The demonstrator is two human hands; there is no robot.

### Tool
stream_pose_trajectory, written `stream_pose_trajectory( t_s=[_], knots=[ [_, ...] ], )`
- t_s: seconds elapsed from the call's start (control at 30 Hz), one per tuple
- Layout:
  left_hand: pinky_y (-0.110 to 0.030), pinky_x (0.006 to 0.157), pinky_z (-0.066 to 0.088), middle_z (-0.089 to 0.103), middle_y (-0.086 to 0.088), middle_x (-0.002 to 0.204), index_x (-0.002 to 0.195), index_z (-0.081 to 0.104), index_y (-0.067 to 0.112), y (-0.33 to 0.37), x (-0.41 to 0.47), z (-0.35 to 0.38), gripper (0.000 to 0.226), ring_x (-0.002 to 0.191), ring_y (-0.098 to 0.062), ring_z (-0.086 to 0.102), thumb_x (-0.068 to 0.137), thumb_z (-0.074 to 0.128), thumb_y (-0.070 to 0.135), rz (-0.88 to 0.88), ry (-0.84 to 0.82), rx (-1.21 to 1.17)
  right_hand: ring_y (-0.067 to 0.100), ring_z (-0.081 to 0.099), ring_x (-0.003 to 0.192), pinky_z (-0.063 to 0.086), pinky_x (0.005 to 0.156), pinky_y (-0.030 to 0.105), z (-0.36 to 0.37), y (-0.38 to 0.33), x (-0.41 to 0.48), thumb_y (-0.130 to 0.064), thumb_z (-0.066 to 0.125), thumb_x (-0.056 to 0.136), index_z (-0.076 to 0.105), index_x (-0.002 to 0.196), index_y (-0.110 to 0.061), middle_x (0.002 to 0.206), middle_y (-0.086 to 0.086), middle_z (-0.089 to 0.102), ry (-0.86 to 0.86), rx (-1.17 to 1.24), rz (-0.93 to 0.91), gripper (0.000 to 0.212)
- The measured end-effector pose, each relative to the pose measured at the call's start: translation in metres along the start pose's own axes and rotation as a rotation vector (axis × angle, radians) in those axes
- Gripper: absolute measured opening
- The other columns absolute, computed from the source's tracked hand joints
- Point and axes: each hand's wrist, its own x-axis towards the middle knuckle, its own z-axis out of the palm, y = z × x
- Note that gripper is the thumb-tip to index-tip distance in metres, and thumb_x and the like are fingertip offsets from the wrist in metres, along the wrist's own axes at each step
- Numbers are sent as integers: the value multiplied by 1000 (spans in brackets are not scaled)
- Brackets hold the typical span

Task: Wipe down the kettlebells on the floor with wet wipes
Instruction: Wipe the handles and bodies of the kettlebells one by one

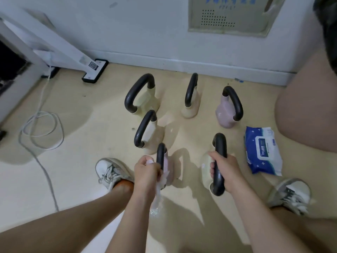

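Left hand (pixel 145 172) presses crumpled wet wipe (pixel 160 183) around pink kettlebell (pixel 166 167)'s black looped handle; right hand (pixel 223 170) clasps cream kettlebell (pixel 207 172)'s smooth handle.

matt black kettlebell handles (pixel 219 161), glossy plastic wipes pack (pixel 262 150), smooth floor (pixel 91 143)

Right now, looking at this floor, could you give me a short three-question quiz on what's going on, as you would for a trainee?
1. Count: how many kettlebells stand on the floor?
2. True or false: the pack of wet wipes lies left of the person's left shoe.
3. Pick one: the right hand is closed on (A) a wipe, (B) a black kettlebell handle, (C) the white cable.

Key
1. Six: four cream, two pink.
2. False. It lies on the right, near the pink kettlebell.
3. B. The left hand holds the wipe against another handle.
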Motion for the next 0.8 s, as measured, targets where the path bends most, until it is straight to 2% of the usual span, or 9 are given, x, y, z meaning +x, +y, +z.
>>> stream_pose_trajectory(
  t_s=[0.07, 0.13, 0.17, 0.27, 0.4, 0.5, 0.6, 0.73, 0.8],
  knots=[
    [-30, 52, 45, 55, -3, 60, 98, 52, 13, -6, 18, -12, 26, 52, -18, 52, 82, 41, -4, 30, 99, 211, 20, 41, 43, 37, 46, 28, 11, 3, 0, -14, 63, 81, 51, 80, -9, 51, 6, 48, 42, 7, -41, 13],
    [-40, 74, 52, 63, -2, 73, 114, 58, 19, -14, 34, -15, 34, 69, -22, 60, 81, 53, 13, 46, 62, 393, 21, 40, 43, 35, 45, 29, 21, 8, 0, -9, 60, 80, 50, 78, -8, 52, 9, 46, 51, 5, -84, 10],
    [-42, 78, 53, 65, 2, 71, 112, 64, 21, -17, 39, -14, 32, 72, -22, 62, 80, 56, 22, 58, 11, 470, 21, 39, 43, 35, 45, 28, 26, 10, -1, -8, 59, 80, 50, 77, -7, 52, 9, 46, 51, -6, -96, 9],
    [-46, 65, 54, 59, 7, 55, 92, 73, 25, -23, 46, -12, 19, 60, -25, 60, 82, 59, 32, 107, -68, 520, 20, 39, 41, 34, 43, 26, 33, 11, -4, -8, 58, 82, 50, 78, -9, 53, 7, 46, 20, 0, -64, 10],
    [-40, 61, 45, 61, 4, 55, 95, 76, 17, -29, 57, -20, 14, 60, -26, 57, 88, 65, 17, 32, -83, 315, 18, 39, 40, 34, 44, 29, 54, 15, -9, -7, 57, 83, 47, 74, -10, 52, 5, 46, -8, 77, -11, 13],
    [-40, 62, 48, 66, -3, 62, 98, 76, 15, -32, 61, -20, 16, 62, -26, 60, 88, 64, 11, 17, -100, 280, 20, 38, 40, 33, 43, 28, 77, 27, -15, -5, 55, 80, 46, 69, -9, 53, 9, 45, -59, 29, -31, 15],
    [-49, 72, 55, 69, -4, 68, 95, 77, 16, -32, 64, -20, 17, 67, -24, 63, 87, 64, 10, 16, -110, 268, 20, 37, 41, 32, 42, 27, 89, 30, -16, -2, 53, 79, 47, 70, -7, 53, 11, 44, -114, -79, -67, 13],
    [-53, 85, 55, 66, 0, 65, 86, 78, 23, -26, 63, -20, 15, 71, -23, 64, 82, 66, 15, 20, -101, 362, 21, 39, 43, 35, 44, 29, 86, 24, -17, -5, 54, 80, 49, 65, -8, 54, 12, 45, -104, -109, -59, 16],
    [-46, 86, 55, 68, 0, 72, 85, 77, 27, -18, 57, -15, 13, 82, -25, 67, 83, 66, 20, 41, -73, 474, 22, 41, 44, 38, 47, 30, 86, 23, -20, -8, 55, 80, 49, 59, -10, 53, 14, 45, -74, -88, -37, 22]
  ],
)
